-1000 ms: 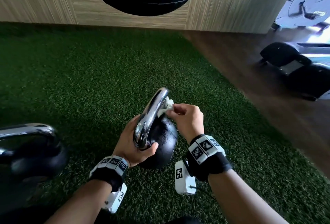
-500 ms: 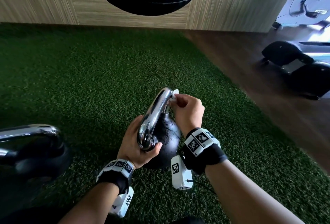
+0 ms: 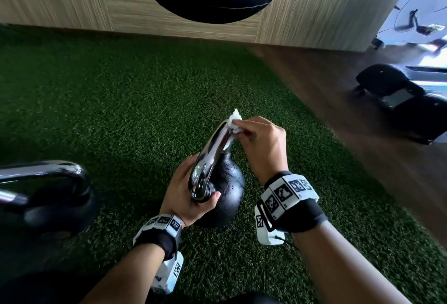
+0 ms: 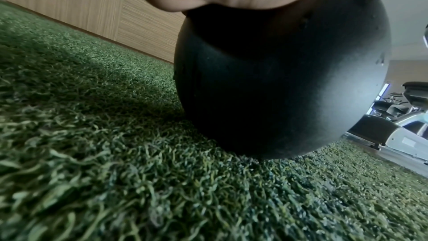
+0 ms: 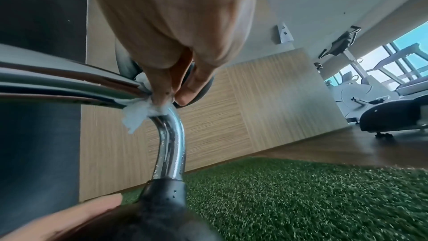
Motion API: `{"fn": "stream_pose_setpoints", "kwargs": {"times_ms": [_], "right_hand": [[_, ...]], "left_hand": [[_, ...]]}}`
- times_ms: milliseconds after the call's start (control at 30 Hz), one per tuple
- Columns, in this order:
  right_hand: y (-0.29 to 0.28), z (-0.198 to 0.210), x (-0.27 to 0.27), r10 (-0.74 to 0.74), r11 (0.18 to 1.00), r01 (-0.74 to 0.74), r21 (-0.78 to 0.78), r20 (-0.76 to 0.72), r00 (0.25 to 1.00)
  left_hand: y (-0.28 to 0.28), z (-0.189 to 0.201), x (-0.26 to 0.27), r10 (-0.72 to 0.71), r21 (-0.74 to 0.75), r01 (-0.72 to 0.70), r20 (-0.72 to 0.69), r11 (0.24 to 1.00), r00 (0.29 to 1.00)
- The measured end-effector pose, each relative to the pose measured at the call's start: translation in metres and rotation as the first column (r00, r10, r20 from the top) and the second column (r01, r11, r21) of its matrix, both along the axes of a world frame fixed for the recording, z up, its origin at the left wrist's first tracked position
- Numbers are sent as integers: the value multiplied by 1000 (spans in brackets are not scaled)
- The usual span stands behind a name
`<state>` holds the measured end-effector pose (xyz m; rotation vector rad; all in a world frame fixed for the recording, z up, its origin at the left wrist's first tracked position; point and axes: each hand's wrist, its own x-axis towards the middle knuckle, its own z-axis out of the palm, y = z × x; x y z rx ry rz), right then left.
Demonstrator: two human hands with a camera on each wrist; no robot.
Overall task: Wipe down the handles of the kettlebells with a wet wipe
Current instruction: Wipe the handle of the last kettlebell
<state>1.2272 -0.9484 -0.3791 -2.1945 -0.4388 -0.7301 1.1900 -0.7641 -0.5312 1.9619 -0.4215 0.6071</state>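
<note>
I see my right hand [image 3: 262, 145] has slid the wet wipe [image 3: 234, 122] up the shiny handle [image 3: 212, 156] since a second ago; before, the wipe was lower on the far side, and now it sits right at the top bend, at about 12 o'clock from the black ball of the small kettlebell [image 3: 226, 194]. I think that means the far half of this handle is nearly clean and the near half comes next. My right fingers [image 5: 162, 87] pinch the scrunched wipe tight against the metal. My left hand [image 3: 186, 194] is curled round the low end of the handle, holding the bell tipped on the green turf [image 3: 121, 110]. A bigger kettlebell [image 3: 43, 197] waits at 9 o'clock (its handle looks untouched, but I cannot really tell), well apart from both hands
</note>
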Motion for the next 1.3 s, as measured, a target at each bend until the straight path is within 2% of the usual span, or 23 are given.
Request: {"fn": "stream_pose_setpoints", "kwargs": {"times_ms": [167,233,300,433,500,633,700,800,867,933,1067,1133,1300], "right_hand": [[2,4,-24,161,982,-155,-109,52,986],[1,4,-35,224,962,-216,-166,33,974],[1,5,-39,227,961,-223,-162,10,974],[4,12,-34,123,991,-125,-48,-52,991],[3,7,-43,149,989,-151,-8,-118,982],[5,-5,-62,322,941,-243,234,-404,856],[5,-7,-60,363,921,-238,309,-456,813],[6,-10,-58,385,913,-245,326,-489,783],[8,-15,-60,374,919,-237,314,-511,774],[9,-19,-60,364,927,-246,283,-520,773],[11,-28,-61,263,964,-240,111,-515,816],[14,-33,-61,220,972,-231,41,-503,836],[15,-42,-58,239,956,-291,-39,-474,848]], "left_hand": [[1,-2,0,29,4,-29,11,1000,1000],[1,-1,0,43,-4,-43,17,999,999],[1,1,0,38,-14,-38,16,999,999],[2,7,-3,7,1,-7,-4,1000,1000],[1,10,-6,16,16,-15,-46,1000,999],[0,10,-9,10,3,-10,-94,1000,995],[0,8,-10,22,-13,-24,-131,1000,991],[-2,7,-11,56,41,-50,-180,998,982],[-3,6,-11,75,63,-64,-195,996,978],[-2,3,-10,54,21,-51,-198,998,979],[4,-2,-9,-21,-60,10,-185,998,983],[4,1,-8,-35,-26,31,-176,999,984],[4,-3,-5,39,124,-19,-159,992,987]]}}
